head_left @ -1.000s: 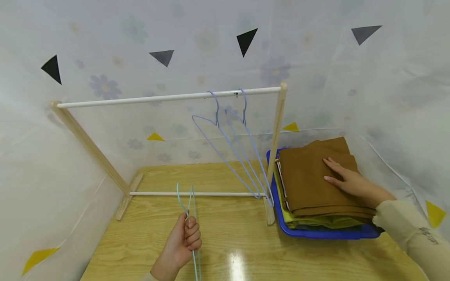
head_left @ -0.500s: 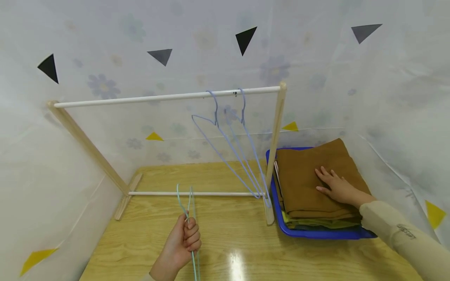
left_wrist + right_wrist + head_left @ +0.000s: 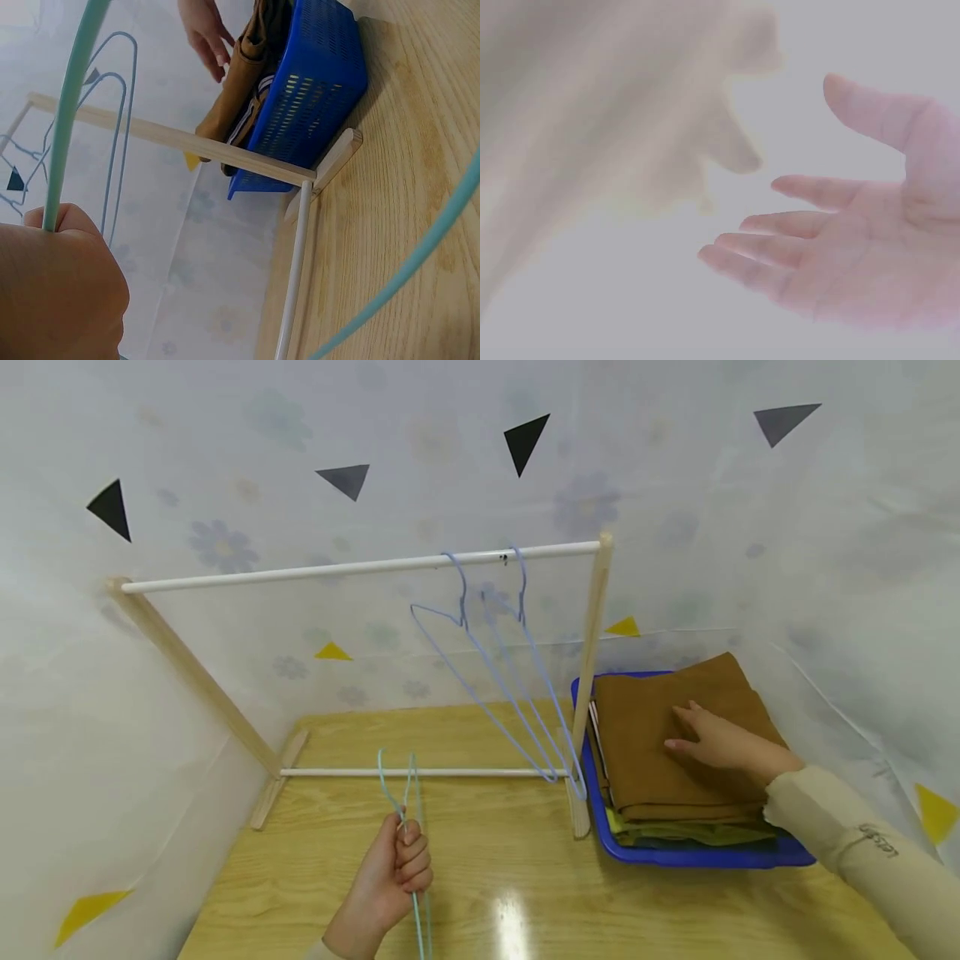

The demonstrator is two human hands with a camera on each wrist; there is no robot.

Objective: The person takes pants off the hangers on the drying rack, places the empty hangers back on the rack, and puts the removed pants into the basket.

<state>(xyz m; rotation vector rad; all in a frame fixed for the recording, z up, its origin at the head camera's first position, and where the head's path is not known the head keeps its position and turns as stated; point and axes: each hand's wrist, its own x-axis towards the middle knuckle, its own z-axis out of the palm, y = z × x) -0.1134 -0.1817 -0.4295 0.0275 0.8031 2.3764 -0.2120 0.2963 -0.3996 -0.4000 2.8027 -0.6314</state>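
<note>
My left hand [image 3: 393, 872] grips a mint-green hanger [image 3: 417, 906] near the base of its hook, above the front part of the table. In the left wrist view the hanger's thin frame [image 3: 70, 97] rises from the fist. My right hand [image 3: 716, 743] is over a brown folded garment [image 3: 645, 752], fingers extended and holding nothing. That garment tops a stack of folded clothes in a blue basket [image 3: 705, 857]. Seen from the left wrist, the right hand [image 3: 205, 34] is beside the brown fabric. The right wrist view is washed out, with the fingers [image 3: 765, 251] spread.
A wooden rack with a white top bar [image 3: 300, 575] stands behind the left hand. Two blue hangers [image 3: 495, 672] hang toward its right end. Its right post [image 3: 592, 635] is close against the basket. A lower white rod [image 3: 480, 772] runs just above the table [image 3: 465, 860].
The right hand has slid left over the brown garment, and its spread fingers have drawn closer together. The garment has shifted slightly, showing more of the basket's back rim. The left hand stays put.
</note>
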